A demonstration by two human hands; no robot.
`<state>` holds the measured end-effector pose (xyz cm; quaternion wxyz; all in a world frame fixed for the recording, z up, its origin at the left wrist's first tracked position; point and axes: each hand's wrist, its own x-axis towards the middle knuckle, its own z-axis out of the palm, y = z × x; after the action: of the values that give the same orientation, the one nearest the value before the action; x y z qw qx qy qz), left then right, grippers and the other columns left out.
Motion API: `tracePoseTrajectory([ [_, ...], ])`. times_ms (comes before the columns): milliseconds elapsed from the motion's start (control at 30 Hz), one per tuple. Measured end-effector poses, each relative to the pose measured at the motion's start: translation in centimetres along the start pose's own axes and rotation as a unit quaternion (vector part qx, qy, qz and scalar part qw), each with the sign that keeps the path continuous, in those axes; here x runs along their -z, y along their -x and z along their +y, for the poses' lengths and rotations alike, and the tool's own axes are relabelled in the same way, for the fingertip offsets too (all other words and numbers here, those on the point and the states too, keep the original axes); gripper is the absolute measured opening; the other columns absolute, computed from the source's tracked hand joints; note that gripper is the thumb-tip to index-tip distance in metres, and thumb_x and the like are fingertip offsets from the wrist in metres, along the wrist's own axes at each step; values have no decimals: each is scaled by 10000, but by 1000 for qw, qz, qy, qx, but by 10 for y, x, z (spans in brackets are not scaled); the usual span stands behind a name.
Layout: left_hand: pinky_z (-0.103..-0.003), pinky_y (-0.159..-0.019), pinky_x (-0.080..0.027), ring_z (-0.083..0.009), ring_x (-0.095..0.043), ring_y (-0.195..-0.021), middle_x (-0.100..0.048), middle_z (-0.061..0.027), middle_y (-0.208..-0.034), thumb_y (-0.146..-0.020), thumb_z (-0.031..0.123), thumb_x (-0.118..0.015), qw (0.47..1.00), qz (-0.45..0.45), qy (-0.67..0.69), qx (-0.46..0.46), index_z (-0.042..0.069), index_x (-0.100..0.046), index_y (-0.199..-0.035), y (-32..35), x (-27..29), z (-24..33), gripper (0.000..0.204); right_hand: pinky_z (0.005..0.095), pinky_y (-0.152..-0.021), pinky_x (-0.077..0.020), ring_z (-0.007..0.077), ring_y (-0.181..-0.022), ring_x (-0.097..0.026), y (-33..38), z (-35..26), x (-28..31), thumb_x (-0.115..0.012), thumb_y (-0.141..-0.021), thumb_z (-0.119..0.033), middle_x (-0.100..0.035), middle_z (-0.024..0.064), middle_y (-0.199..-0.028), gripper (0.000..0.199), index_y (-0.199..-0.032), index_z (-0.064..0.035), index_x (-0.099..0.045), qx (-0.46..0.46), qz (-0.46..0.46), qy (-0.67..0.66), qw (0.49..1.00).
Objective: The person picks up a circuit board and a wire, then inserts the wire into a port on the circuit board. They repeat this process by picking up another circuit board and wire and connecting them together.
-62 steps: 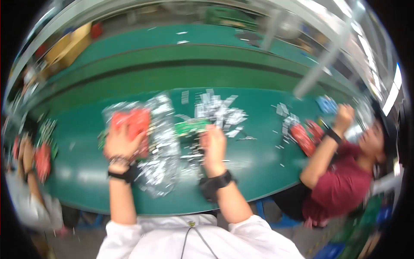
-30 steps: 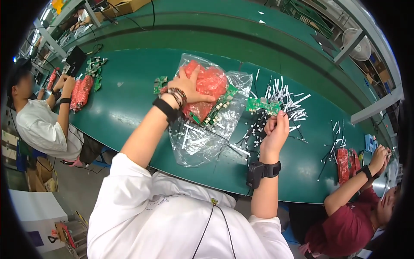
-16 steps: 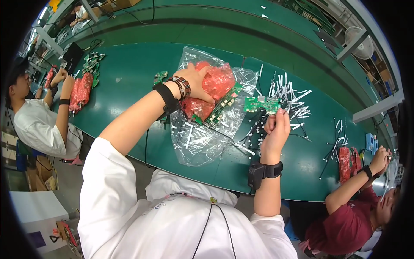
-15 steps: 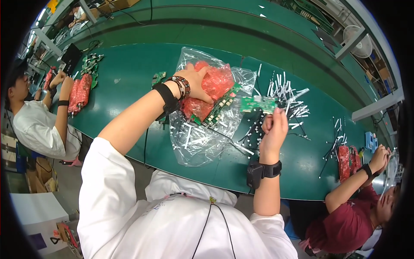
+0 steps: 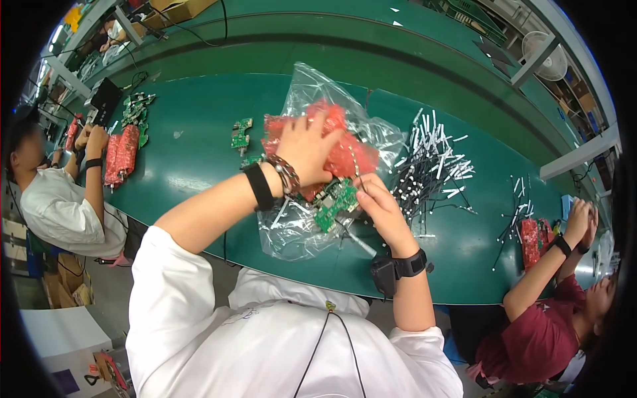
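Observation:
Fingers spread, my left hand (image 5: 306, 147) lies over red bubble wrap (image 5: 345, 149) on a clear plastic bag (image 5: 288, 235). My right hand (image 5: 386, 211) pinches the edge of a green circuit board (image 5: 335, 204) just in front of the wrap. A thin cable (image 5: 356, 166) loops up by the right fingertips, and a black-and-white strip (image 5: 358, 244) hangs below the board. Other boards under the left hand are mostly hidden by the wrap and the held board.
A pile of black cables with white tags (image 5: 434, 159) lies right of the bag. Small green boards (image 5: 241, 132) lie to the left. Two co-workers sit at the sides, with red-wrapped bundles (image 5: 121, 158) at left and another bundle (image 5: 529, 244) at right.
My right hand has brought the circuit board left from the cable pile to the bag. Under my left hand the red wrap has shifted and spread.

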<state>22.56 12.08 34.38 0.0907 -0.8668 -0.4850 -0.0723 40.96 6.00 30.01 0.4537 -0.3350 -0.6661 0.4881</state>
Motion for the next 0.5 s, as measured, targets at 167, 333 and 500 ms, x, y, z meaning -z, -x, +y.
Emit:
tracePoseTrajectory([
  [167,-466,-801,-437,-406,-482,-980,-368,-211,-1184,-548,398,-706,999,-18,34,23,150,-447,-1176,-2,-5,-6,723,219,-621,-383,103,-722,-454,1,0,-8,-457,-848,-98,-448,51,-965,140,-805,33,-483,-67,-17,58,996],
  [333,-437,-778,-460,-391,-503,-964,-365,-213,-1183,-574,462,-674,981,-86,102,145,124,-452,-1172,-12,-7,-25,722,211,-596,-375,95,-700,-455,1,-2,-4,-465,-849,-108,-482,43,-898,140,-806,22,-495,-46,17,165,985],
  [500,-422,-764,-472,-379,-526,-942,-374,-210,-1174,-599,515,-637,973,-67,67,210,127,-451,-1188,-22,-11,-31,729,169,-461,-275,36,-541,-387,-2,-30,29,-505,-850,-197,-473,-31,-661,168,-778,-48,-536,-247,104,-39,963],
])
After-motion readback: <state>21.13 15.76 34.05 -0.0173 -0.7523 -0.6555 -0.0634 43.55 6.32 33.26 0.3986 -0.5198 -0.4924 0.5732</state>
